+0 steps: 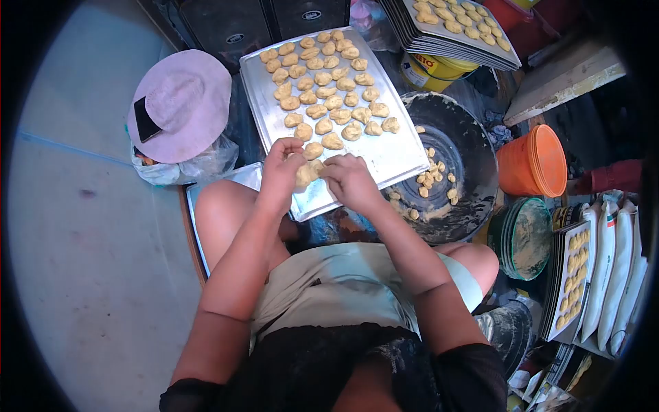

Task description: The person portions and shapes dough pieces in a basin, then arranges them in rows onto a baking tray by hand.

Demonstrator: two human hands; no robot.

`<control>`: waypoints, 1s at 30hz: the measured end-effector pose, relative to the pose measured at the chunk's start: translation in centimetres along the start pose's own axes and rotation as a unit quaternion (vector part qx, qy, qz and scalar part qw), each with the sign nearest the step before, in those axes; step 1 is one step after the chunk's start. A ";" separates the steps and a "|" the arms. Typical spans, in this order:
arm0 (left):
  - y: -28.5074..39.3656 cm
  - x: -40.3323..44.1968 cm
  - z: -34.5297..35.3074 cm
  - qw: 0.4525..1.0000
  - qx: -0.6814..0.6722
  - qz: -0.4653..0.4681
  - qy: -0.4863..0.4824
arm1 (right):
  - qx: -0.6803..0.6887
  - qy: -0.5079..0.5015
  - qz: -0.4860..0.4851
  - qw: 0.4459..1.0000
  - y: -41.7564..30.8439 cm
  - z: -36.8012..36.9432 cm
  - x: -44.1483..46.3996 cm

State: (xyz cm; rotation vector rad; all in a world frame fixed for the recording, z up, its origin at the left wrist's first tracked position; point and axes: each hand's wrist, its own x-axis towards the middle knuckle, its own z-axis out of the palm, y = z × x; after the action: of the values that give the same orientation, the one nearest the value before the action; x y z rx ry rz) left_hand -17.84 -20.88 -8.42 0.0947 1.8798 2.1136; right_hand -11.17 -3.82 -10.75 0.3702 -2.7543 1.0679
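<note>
In the head view, the left hand (pixel 280 172) and right hand (pixel 351 181) are close together, fingers pinching one piece of dough (pixel 308 174) between them, above the near edge of a metal tray (pixel 395 156). Rows of shaped dough lumps (pixel 341 116) sit on the tray beyond. To the right, a black basin (pixel 472 141) holds smaller bits (pixel 427 180), with an orange bucket (pixel 523 162) just beside it. A hat (pixel 184 96) lies left of the tray.
</note>
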 end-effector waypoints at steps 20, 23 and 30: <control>0.6 -1.4 4.4 0.957 -0.239 -0.118 -0.116 | 0.135 0.080 -0.008 0.988 -0.5 -4.3 0.3; 0.0 -1.1 4.8 0.960 -0.196 -0.097 -0.175 | 0.262 0.086 0.056 0.960 1.5 -4.8 -0.2; 0.4 -0.5 5.6 0.995 -0.031 -0.029 -0.087 | -0.049 0.128 0.055 0.989 5.6 -5.4 -0.9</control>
State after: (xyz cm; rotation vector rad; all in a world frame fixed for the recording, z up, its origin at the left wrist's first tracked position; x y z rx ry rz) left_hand -16.06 -15.68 -7.20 0.1999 1.6958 2.0522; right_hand -11.56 3.97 -10.57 0.0632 -2.6080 0.9253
